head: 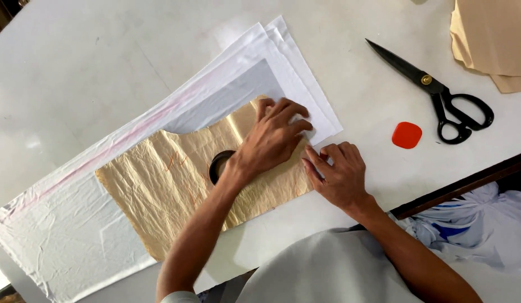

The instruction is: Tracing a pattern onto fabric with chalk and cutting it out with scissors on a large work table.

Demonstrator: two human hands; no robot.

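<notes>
1. Left hand (274,140) spread flat, pressing tan paper pattern (176,179) onto white fabric (75,235) on tabletop (75,67).
2. Right hand (339,174) fingers curled, touching pattern's right edge; whether it pinches anything, cannot tell.
3. Black scissors (440,95) and red chalk (407,135) lie apart, to the right.

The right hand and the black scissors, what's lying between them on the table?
An orange tailor's chalk lies between the right hand and scissors on the white table, head view.

Person in pale grey top w/ short sleeves, forearms bare, no rings or watch.
</notes>
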